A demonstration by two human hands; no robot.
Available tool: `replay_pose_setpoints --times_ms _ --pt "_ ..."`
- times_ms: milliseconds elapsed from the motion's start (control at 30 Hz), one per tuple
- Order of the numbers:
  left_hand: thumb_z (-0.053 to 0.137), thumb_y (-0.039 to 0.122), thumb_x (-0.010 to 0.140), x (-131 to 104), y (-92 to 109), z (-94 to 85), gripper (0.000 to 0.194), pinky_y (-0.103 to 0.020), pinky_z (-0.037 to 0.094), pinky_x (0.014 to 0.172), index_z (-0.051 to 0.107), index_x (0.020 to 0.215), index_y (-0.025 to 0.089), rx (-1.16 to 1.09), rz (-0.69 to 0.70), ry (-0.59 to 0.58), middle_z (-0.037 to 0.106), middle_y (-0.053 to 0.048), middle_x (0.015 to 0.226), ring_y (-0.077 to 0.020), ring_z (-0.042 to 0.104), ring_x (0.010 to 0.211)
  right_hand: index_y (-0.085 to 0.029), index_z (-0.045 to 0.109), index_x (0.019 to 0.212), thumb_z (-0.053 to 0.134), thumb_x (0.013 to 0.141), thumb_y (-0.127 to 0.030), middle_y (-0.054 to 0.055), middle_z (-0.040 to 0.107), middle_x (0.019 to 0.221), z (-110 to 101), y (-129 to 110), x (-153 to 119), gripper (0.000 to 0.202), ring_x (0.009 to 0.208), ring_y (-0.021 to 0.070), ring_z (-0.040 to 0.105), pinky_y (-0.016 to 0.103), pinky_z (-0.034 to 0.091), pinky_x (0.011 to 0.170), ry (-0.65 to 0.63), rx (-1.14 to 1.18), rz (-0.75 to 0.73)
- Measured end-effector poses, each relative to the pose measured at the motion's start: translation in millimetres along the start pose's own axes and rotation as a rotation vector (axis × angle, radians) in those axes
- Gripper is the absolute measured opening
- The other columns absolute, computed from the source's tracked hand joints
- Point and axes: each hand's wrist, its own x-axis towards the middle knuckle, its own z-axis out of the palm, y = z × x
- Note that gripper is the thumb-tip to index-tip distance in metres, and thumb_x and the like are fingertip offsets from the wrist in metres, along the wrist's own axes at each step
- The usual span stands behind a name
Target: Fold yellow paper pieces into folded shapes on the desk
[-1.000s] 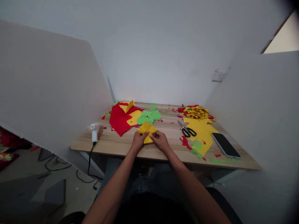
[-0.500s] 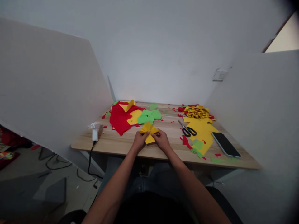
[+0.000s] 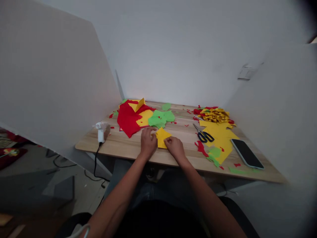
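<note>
A small yellow piece (image 3: pixel 162 137) lies near the table's front edge, between my two hands. On its left side my left hand (image 3: pixel 149 142) rests with curled fingers, the thumb and fingertips a little apart at the piece's edge. The right edge of the piece is pinched between the thumb and fingers of my right hand (image 3: pixel 174 147). Just behind it are green scraps (image 3: pixel 161 119). Black-handled scissors (image 3: pixel 204 135) lie to the right, partly over a larger yellow sheet (image 3: pixel 220 140).
A white glue gun (image 3: pixel 100 134) with a black cord stands at the table's left. Red cloth (image 3: pixel 127 119) lies at the back left. A pile of folded yellow pieces (image 3: pixel 215 115) sits back right, and a phone (image 3: pixel 247 154) lies at the right edge.
The yellow piece was held gathered and fanned in both hands; now it is spread flatter. My left hand has loosened and shifted to its left side. The view has turned slightly.
</note>
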Motion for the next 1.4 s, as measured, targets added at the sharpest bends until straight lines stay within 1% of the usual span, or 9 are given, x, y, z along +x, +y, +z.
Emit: replay_pose_setpoints --times_ms 100,200,333,467,633,733,933,1133,1400 --pt "0.05 0.012 0.082 -9 4 -6.7 0.019 -0.035 0.043 0.083 0.064 0.09 0.02 0.163 0.152 -0.361 0.066 -0.005 0.091 -0.0217 0.058 0.091 -0.022 0.068 0.084 0.057 0.086 -0.036 0.005 0.072 0.08 -2 -2 -3 0.018 0.073 0.0203 0.066 0.025 0.04 0.062 -0.04 -0.14 -0.021" --pt "0.053 0.018 0.084 -17 5 -11.3 0.016 -0.036 0.042 0.079 0.069 0.089 0.022 0.293 0.165 -0.499 0.069 -0.006 0.092 -0.0233 0.057 0.092 -0.021 0.063 0.098 0.057 0.086 -0.035 0.005 0.07 0.079 -3 -1 -4 0.02 0.073 0.0206 0.065 0.026 0.039 0.062 -0.049 -0.198 -0.013" --pt "0.053 0.02 0.086 -21 3 -14.7 0.021 -0.036 0.041 0.081 0.071 0.094 0.024 0.323 0.136 -0.523 0.069 -0.006 0.096 -0.023 0.055 0.095 -0.02 0.056 0.107 0.049 0.087 -0.025 0.002 0.064 0.076 -6 4 -5 0.022 0.071 0.0179 0.06 0.026 0.042 0.066 0.104 -0.009 -0.075" --pt "0.054 0.02 0.085 -22 1 -15.5 0.019 -0.036 0.04 0.078 0.069 0.097 0.024 0.313 0.142 -0.523 0.069 -0.006 0.095 -0.0228 0.055 0.093 -0.016 0.057 0.103 0.046 0.082 -0.014 0.008 0.06 0.095 -13 4 -10 0.024 0.094 0.0218 0.055 0.036 0.044 0.085 0.364 0.118 -0.284" --pt "0.056 0.018 0.084 -20 2 -16.8 0.016 -0.036 0.039 0.077 0.069 0.09 0.025 0.315 0.128 -0.554 0.067 -0.004 0.092 -0.0224 0.054 0.091 -0.02 0.066 0.097 0.047 0.083 -0.009 0.008 0.06 0.097 -14 1 -13 0.025 0.097 0.0212 0.054 0.038 0.045 0.086 0.124 0.103 -0.4" --pt "0.057 0.016 0.083 -18 3 -18.5 0.02 -0.038 0.04 0.081 0.07 0.095 0.027 0.303 0.099 -0.587 0.066 -0.004 0.097 -0.0234 0.054 0.095 -0.02 0.068 0.101 0.052 0.083 -0.012 0.009 0.063 0.101 -8 1 -11 0.025 0.097 0.0227 0.053 0.04 0.044 0.087 0.0 -0.007 -0.339" --pt "0.058 0.018 0.084 -16 -2 -19.8 0.021 -0.043 0.042 0.088 0.07 0.098 0.027 0.238 0.099 -0.617 0.066 -0.005 0.109 -0.0251 0.054 0.103 -0.018 0.066 0.105 0.058 0.085 -0.023 0.01 0.061 0.103 -7 0 -5 0.022 0.094 0.0247 0.052 0.042 0.043 0.085 0.011 -0.09 -0.141" --pt "0.06 0.023 0.086 -14 -5 -20.4 0.017 -0.043 0.044 0.086 0.071 0.097 0.03 0.174 0.063 -0.609 0.069 -0.004 0.104 -0.0241 0.056 0.1 -0.022 0.065 0.091 0.062 0.084 -0.026 0.007 0.06 0.096 -9 1 -1 0.009 0.089 0.0232 0.053 0.041 0.043 0.082 -0.053 -0.031 -0.1" --pt "0.062 0.024 0.085 -13 -5 -22.1 0.008 -0.04 0.045 0.08 0.069 0.084 0.028 0.146 -0.021 -0.584 0.069 -0.001 0.086 -0.0219 0.059 0.088 -0.025 0.064 0.103 0.059 0.085 -0.023 0.007 0.059 0.093 -9 2 2 0.019 0.087 0.0238 0.053 0.042 0.042 0.078 -0.107 -0.029 -0.088"
